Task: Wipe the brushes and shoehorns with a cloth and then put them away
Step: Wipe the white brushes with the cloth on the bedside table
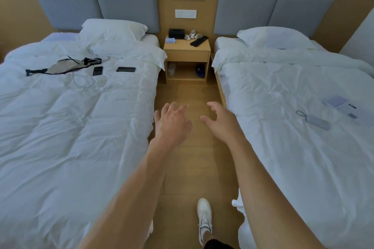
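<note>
Between the two beds, in the head view, the left hand (172,120) and right hand (219,119) reach forward over the floor, each grip loose, fingers spread, holding nothing. Far ahead, the nightstand (187,54) carries a checked cloth (170,40) and dark brushes or shoehorns (199,41), well apart from both hands. By my judgement nothing is wiped yet; everything remains.

1. Your left hand (172,121) reaches forward at frame centre, palm down, fingers spread and relaxed, holding nothing.
2. Your right hand (220,120) is just beside it, fingers loosely curved, empty.
</note>
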